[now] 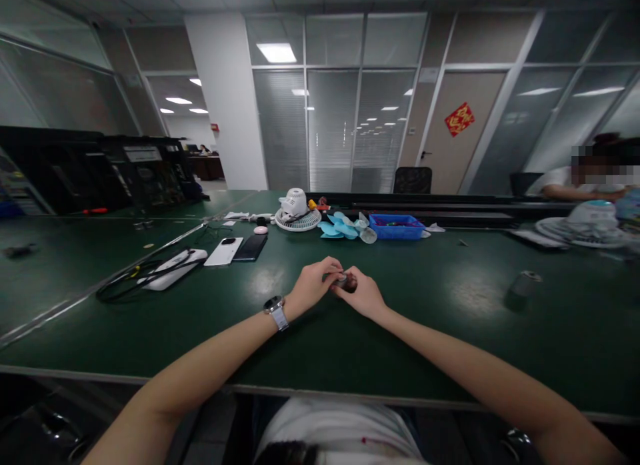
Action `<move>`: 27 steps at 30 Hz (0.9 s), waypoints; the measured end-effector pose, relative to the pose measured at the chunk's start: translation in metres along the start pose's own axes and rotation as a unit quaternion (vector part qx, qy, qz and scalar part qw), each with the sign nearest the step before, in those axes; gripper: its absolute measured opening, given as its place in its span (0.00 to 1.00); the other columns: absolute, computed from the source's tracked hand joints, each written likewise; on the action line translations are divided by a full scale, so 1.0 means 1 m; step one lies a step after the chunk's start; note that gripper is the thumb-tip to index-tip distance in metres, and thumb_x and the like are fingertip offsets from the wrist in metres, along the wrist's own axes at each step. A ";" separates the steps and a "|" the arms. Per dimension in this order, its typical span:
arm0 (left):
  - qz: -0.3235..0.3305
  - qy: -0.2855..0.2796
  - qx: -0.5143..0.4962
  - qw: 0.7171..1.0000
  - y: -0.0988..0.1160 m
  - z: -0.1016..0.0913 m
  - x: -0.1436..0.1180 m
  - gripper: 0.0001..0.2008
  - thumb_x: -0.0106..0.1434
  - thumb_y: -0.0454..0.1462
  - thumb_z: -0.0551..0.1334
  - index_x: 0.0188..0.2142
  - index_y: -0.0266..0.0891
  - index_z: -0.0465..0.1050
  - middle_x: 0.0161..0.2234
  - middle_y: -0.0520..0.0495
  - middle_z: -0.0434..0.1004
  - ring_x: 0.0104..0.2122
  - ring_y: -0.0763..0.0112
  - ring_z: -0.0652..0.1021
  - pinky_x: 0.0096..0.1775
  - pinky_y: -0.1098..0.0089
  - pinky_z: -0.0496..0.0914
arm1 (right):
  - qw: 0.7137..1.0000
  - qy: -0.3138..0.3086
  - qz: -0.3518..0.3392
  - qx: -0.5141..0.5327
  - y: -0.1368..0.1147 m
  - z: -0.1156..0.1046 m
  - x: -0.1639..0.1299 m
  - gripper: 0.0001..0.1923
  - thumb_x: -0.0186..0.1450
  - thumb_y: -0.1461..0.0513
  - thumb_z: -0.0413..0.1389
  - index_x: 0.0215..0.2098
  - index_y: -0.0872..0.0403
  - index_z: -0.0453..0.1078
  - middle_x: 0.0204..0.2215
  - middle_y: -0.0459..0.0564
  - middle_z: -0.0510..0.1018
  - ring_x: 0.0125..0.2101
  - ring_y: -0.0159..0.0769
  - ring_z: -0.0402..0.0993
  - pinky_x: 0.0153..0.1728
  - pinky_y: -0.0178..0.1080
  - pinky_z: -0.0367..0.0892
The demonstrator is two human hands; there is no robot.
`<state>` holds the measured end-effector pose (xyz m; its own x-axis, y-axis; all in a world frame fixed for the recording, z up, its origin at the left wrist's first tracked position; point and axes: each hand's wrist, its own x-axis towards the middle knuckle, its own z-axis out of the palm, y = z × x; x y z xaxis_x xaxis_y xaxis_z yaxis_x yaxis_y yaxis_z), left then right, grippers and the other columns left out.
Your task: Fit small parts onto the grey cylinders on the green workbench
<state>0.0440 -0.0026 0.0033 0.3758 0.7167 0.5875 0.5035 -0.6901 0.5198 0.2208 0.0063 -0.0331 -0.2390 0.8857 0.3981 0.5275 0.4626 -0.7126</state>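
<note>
Both my hands meet over the middle of the green table. My left hand (316,283), with a watch (275,309) on its wrist, has its thumb and fingers closed on a small round grey metal piece (343,279), which looks like a part of a small motor. From the other side my right hand (365,293) grips the same piece, fingers curled round it. Something reddish-brown shows between the right fingers. Most of the piece is hidden by the fingers. Apart to the right, a grey metal cylinder (527,284) stands on the table.
Beyond my hands are a white fan (297,211), light-blue fan blades (342,226) and a blue basket (396,227). To the left lie a white phone (223,251), a dark phone (251,247) and a white device (175,270) with a black cable. Another person (565,183) sits far right.
</note>
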 end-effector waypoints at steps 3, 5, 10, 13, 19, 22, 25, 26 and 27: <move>0.000 0.029 0.008 1.000 0.004 0.000 0.005 0.05 0.64 0.37 0.62 0.39 0.42 0.68 0.39 0.49 0.81 0.40 0.68 0.81 0.44 0.68 0.73 | 1.000 -0.001 -0.002 -0.007 -0.001 0.000 0.001 0.16 0.58 0.51 0.62 0.36 0.50 0.65 0.29 0.45 0.78 0.31 0.37 0.76 0.32 0.38 0.67; -0.017 0.063 0.003 0.998 0.004 0.001 0.008 0.07 0.63 0.38 0.63 0.39 0.42 0.67 0.38 0.48 0.81 0.39 0.67 0.81 0.44 0.66 0.73 | 1.000 -0.002 -0.002 -0.014 -0.002 -0.001 0.001 0.18 0.58 0.49 0.62 0.36 0.50 0.65 0.30 0.45 0.78 0.31 0.37 0.76 0.31 0.38 0.67; -0.081 0.079 -0.029 0.993 -0.016 0.000 0.008 0.11 0.61 0.39 0.65 0.39 0.42 0.63 0.37 0.47 0.82 0.39 0.64 0.82 0.43 0.66 0.73 | 1.000 0.001 -0.007 -0.018 -0.006 -0.001 -0.001 0.19 0.58 0.47 0.62 0.35 0.50 0.65 0.30 0.46 0.79 0.31 0.38 0.76 0.31 0.38 0.67; -0.124 -0.001 -0.047 0.991 -0.032 0.000 0.002 0.11 0.60 0.36 0.65 0.39 0.42 0.63 0.37 0.47 0.83 0.39 0.63 0.83 0.42 0.66 0.73 | 1.000 0.005 -0.003 -0.027 -0.006 0.000 -0.002 0.19 0.58 0.47 0.62 0.35 0.50 0.66 0.30 0.46 0.79 0.31 0.38 0.77 0.31 0.38 0.67; -0.129 -0.089 -0.039 0.987 -0.049 0.005 -0.004 0.17 0.59 0.41 0.67 0.47 0.44 0.68 0.39 0.47 0.85 0.50 0.59 0.79 0.56 0.58 0.67 | 0.995 0.084 0.035 -0.025 0.029 -0.039 0.017 0.18 0.60 0.47 0.61 0.39 0.50 0.67 0.36 0.48 0.81 0.35 0.38 0.78 0.37 0.39 0.71; -0.132 -0.078 -0.065 0.986 -0.056 0.005 -0.003 0.22 0.58 0.45 0.67 0.50 0.44 0.68 0.42 0.46 0.84 0.56 0.59 0.75 0.57 0.58 0.65 | 0.962 0.198 0.105 -0.157 0.067 -0.092 0.032 0.19 0.62 0.47 0.59 0.43 0.51 0.68 0.39 0.52 0.81 0.40 0.43 0.78 0.42 0.43 0.70; -0.176 -0.037 -0.090 0.979 -0.068 0.001 0.000 0.22 0.60 0.49 0.63 0.50 0.41 0.69 0.45 0.42 0.83 0.52 0.58 0.78 0.53 0.59 0.69 | 0.899 0.269 0.225 -0.262 0.106 -0.145 0.035 0.22 0.64 0.48 0.57 0.48 0.53 0.66 0.42 0.58 0.79 0.43 0.49 0.77 0.43 0.47 0.69; -0.197 -0.023 -0.093 0.976 -0.073 -0.001 0.001 0.22 0.62 0.50 0.61 0.50 0.41 0.69 0.45 0.41 0.83 0.49 0.58 0.80 0.51 0.59 0.70 | 0.881 0.278 0.263 -0.278 0.117 -0.159 0.033 0.23 0.64 0.48 0.56 0.50 0.54 0.65 0.42 0.60 0.79 0.44 0.50 0.77 0.43 0.47 0.69; -0.217 -0.007 -0.091 0.972 -0.077 -0.003 0.002 0.21 0.63 0.50 0.59 0.49 0.40 0.70 0.44 0.41 0.83 0.46 0.58 0.81 0.49 0.60 0.71 | 0.866 0.283 0.296 -0.288 0.126 -0.170 0.031 0.24 0.64 0.48 0.56 0.51 0.55 0.65 0.43 0.62 0.78 0.45 0.51 0.76 0.43 0.48 0.69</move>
<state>0.0034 0.0516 -0.0337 0.1704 0.9445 0.2808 0.4717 -0.3284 0.8183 0.4188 0.0854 -0.0123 0.5649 0.7235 0.3968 0.7781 -0.3069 -0.5481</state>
